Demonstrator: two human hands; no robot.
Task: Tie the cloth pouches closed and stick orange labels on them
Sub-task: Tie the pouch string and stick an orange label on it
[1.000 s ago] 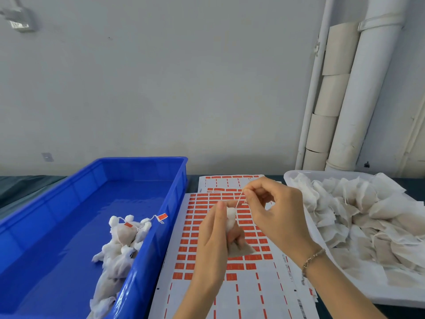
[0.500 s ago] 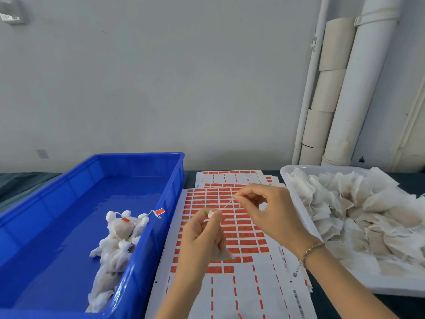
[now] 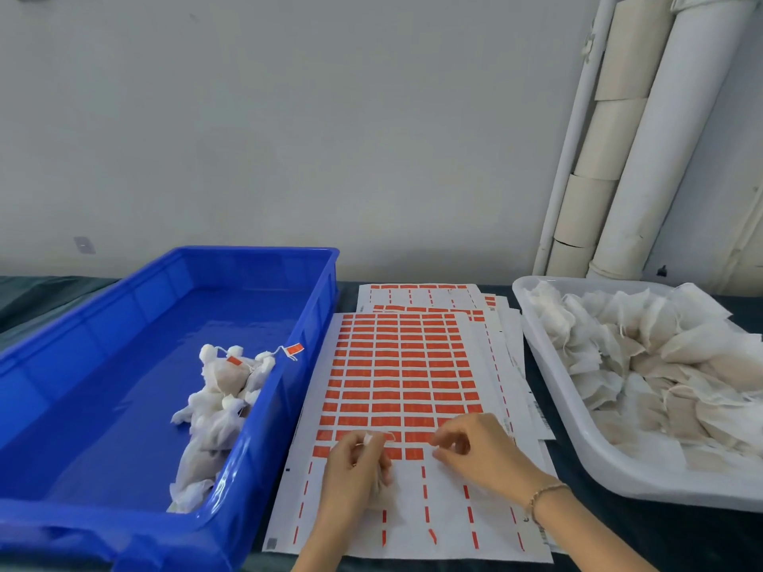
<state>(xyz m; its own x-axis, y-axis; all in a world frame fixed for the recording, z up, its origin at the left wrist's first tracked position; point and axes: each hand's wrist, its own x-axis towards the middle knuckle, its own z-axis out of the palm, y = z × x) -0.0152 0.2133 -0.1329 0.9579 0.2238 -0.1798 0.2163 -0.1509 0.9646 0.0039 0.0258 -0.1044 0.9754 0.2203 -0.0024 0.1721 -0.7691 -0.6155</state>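
Observation:
My left hand [image 3: 355, 468] grips a small white cloth pouch [image 3: 377, 480] low over the sheet of orange labels [image 3: 400, 377]; only the pouch's top and a bit of cloth below my fingers show. My right hand [image 3: 475, 447] is just to its right, fingertips curled together at the sheet's lowest orange row, apparently pinching the pouch's thin string or a label; blur hides which. Tied, labelled pouches [image 3: 219, 402] lie heaped in the blue bin [image 3: 173, 274] on the left. Untied pouches [image 3: 644, 365] fill the white tray [image 3: 549, 365] on the right.
More label sheets [image 3: 417, 293] are stacked under and behind the top sheet. White pipes [image 3: 660, 158] run up the wall at the back right. The table has a dark cover [image 3: 619, 530].
Both hands have dropped from mid-air down to the label sheet, and the view has tilted so they sit lower in the frame. The string is no longer stretched between them.

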